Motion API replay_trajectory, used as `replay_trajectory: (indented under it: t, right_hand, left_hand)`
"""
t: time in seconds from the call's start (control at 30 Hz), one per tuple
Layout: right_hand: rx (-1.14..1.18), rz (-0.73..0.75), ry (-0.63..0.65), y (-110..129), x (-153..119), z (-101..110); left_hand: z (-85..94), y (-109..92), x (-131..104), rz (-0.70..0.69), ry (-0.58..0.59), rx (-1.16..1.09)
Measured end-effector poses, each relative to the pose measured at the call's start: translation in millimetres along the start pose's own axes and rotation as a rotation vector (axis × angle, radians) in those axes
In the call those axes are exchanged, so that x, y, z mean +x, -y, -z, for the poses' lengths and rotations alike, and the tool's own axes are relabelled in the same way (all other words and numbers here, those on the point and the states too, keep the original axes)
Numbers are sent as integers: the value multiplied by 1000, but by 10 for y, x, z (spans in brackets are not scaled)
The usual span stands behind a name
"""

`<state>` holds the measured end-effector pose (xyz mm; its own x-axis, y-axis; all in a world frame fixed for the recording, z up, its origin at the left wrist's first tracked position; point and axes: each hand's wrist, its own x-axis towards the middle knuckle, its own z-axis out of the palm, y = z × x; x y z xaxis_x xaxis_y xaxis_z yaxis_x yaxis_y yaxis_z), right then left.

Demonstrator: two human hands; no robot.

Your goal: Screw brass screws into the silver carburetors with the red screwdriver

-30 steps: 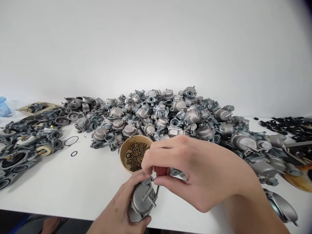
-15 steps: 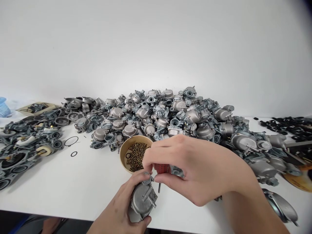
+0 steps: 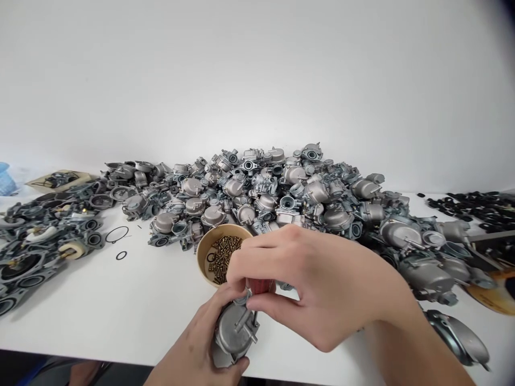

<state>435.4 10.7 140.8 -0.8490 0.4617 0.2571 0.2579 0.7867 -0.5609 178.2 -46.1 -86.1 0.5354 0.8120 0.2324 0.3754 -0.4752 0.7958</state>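
A grey metal carburetor (image 3: 234, 332) is gripped in my left hand (image 3: 199, 343), its round float bowl facing up, near the table's front edge. My right hand (image 3: 298, 279) is closed round the red handle of a screwdriver (image 3: 260, 286), which points down. Its dark shaft reaches the right edge of the carburetor's bowl; the tip and any screw under it are too small to make out. Just behind my hands stands a tan bowl (image 3: 204, 249) of small brass-coloured screws (image 3: 223, 257), partly hidden by my right fingers.
A big heap of carburetors (image 3: 265, 201) lies along the wall. More carburetor bodies (image 3: 36, 246) with white floats lie at left. Black rings (image 3: 121, 255) rest on the white table (image 3: 132, 305). Small black parts (image 3: 475, 206) are at far right, and one carburetor part (image 3: 458, 338) lies nearer.
My right hand has moved slightly left and down, bringing the screwdriver from beside the carburetor to its bowl's edge. My left hand keeps its hold on the carburetor.
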Motion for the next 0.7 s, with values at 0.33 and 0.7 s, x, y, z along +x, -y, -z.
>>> replay_trajectory:
  t: [0.33,0.7]
  right_hand:
    - [12,3,-72,59,-73,105]
    - [19,1,36,1,-20,90]
  left_hand:
    - [17,-28,39,-12,1,-86]
    - [4,-17,18,-3,-2,-35]
